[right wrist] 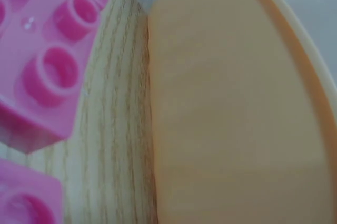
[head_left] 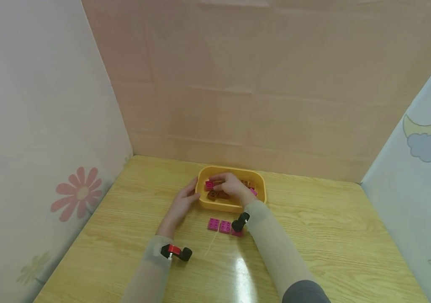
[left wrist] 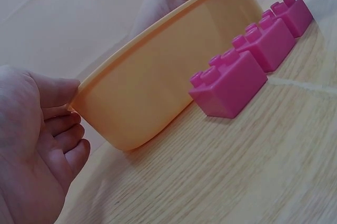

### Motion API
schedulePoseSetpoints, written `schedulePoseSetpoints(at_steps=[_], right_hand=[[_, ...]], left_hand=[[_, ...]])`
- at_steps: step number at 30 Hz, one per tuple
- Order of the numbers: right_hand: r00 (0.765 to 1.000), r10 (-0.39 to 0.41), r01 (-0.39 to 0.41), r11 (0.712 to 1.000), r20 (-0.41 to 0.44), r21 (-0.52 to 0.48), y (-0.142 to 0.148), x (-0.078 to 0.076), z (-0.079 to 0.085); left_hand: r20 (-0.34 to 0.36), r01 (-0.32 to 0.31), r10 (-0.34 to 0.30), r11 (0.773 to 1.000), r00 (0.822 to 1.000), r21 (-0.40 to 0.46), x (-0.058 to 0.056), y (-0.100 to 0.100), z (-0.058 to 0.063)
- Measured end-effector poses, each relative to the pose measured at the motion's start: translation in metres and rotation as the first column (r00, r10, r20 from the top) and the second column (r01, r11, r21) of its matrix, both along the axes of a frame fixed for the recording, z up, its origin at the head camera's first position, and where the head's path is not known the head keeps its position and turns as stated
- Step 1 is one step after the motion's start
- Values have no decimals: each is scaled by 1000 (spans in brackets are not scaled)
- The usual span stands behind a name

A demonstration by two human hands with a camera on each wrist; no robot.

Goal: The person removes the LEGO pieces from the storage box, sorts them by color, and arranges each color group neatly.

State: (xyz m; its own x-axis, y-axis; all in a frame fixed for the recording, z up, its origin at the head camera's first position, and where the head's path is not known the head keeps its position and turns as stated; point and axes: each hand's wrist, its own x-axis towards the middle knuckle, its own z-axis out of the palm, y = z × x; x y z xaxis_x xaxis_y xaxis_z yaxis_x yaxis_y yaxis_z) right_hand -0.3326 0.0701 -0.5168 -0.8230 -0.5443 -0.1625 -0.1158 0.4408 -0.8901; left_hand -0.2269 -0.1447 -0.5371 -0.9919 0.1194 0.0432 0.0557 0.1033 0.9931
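Note:
A yellow plastic bin [head_left: 231, 208] stands near the back of the table with pink and brown toy bricks inside. At its left end, my left hand [head_left: 181, 206] grips the rim between thumb and fingers; the left wrist view shows the thumb [left wrist: 59, 91] on the edge. My right hand [head_left: 232, 185] reaches down into the bin, fingertips at a pink brick [head_left: 209, 185]. Whether they pinch that brick is too small to tell. Just below them lies a brown brick [head_left: 212, 195]. The right wrist view shows only the bin's outer wall [right wrist: 237, 103], so the right fingers are hidden there.
Three pink bricks form a row on the wooden table [head_left: 105, 248] before the bin: a left one [head_left: 213, 224], a middle one [head_left: 225, 227] and a right one [head_left: 237, 232], partly covered by the right wrist camera [head_left: 240, 221]. Covered walls rise behind and at both sides.

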Motion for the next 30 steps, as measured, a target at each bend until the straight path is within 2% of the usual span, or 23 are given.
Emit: schedulePoseSetpoints(at_steps=[15,30], right_hand=[[999,-8,9,1000,41,-21,0,1,-1],[1000,11,-11,1000,16,-11,-1,0,-1]], left_hand=[[5,-4,4,1000,1000,2,2,1,2],[8,-7,7,1000,1000,15,1,2,2]])
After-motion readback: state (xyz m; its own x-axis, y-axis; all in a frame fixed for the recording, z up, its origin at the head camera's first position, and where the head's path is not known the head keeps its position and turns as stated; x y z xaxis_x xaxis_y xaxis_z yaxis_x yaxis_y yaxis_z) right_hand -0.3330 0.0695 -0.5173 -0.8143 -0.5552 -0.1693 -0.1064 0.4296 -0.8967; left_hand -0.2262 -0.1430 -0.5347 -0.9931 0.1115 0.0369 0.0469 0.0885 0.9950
